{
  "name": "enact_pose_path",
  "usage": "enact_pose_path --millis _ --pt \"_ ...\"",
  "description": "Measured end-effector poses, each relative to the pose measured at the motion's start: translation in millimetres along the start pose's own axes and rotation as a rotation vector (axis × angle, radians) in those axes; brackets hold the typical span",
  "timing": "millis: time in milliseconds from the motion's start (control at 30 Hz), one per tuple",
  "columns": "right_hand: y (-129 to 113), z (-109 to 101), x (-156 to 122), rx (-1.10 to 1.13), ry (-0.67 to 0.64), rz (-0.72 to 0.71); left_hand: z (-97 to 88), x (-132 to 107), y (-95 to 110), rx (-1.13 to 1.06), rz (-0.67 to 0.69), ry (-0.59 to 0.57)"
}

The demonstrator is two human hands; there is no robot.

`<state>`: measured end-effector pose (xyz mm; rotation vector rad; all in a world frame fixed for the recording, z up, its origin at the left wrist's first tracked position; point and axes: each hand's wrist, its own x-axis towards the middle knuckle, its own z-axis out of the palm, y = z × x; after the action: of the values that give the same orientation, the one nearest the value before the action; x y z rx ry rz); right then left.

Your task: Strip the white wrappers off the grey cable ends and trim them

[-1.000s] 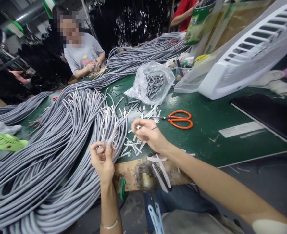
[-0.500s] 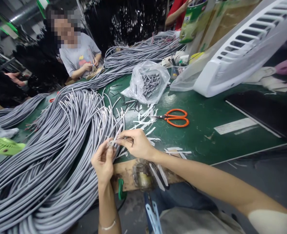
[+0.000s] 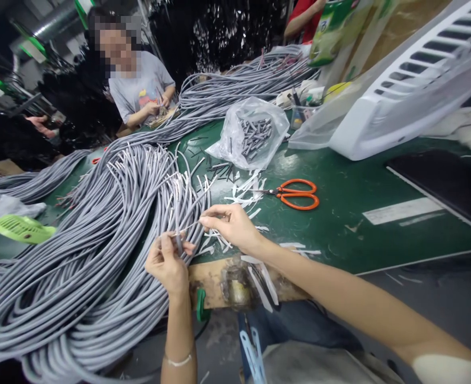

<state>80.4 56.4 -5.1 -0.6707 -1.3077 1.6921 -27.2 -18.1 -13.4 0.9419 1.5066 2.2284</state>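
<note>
My left hand [image 3: 167,262] is closed around the end of a grey cable [image 3: 178,241], which stands up between thumb and fingers. My right hand [image 3: 235,228] pinches a thin pale strand [image 3: 190,228] that stretches across from the cable end; whether it is wire or filler I cannot make out. Just behind both hands lies a big bundle of grey cables [image 3: 139,197] with pale stripped ends. White strips of scrap [image 3: 245,194] lie scattered beyond my right hand, close to orange-handled scissors [image 3: 297,194].
A clear bag of short grey tubes [image 3: 255,133] lies behind the scissors. A white slotted fan-like housing [image 3: 379,117] stands at right. A wooden board [image 3: 211,272] with a metal fixture [image 3: 237,285] is at the front edge. Across the table sits a co-worker [image 3: 141,88].
My right hand has drawn slightly away from the left, with the thin strand now stretched between them. My left hand has turned, its fingers around the cable. The view has shifted slightly.
</note>
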Motion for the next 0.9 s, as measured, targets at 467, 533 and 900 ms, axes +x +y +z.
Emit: enact_pose_path --millis 467,533,900 --pt "-1 -5 7 -0.052 0.111 0.032 -7.5 4 0 0.201 0.015 -0.320" --pt "1 -11 13 -0.162 0.206 -0.099 -8.8 0 2 0.408 0.075 -0.453" --pt "-21 -21 -2 -0.231 0.160 -0.407 -15.1 9 15 0.378 0.058 -0.478"
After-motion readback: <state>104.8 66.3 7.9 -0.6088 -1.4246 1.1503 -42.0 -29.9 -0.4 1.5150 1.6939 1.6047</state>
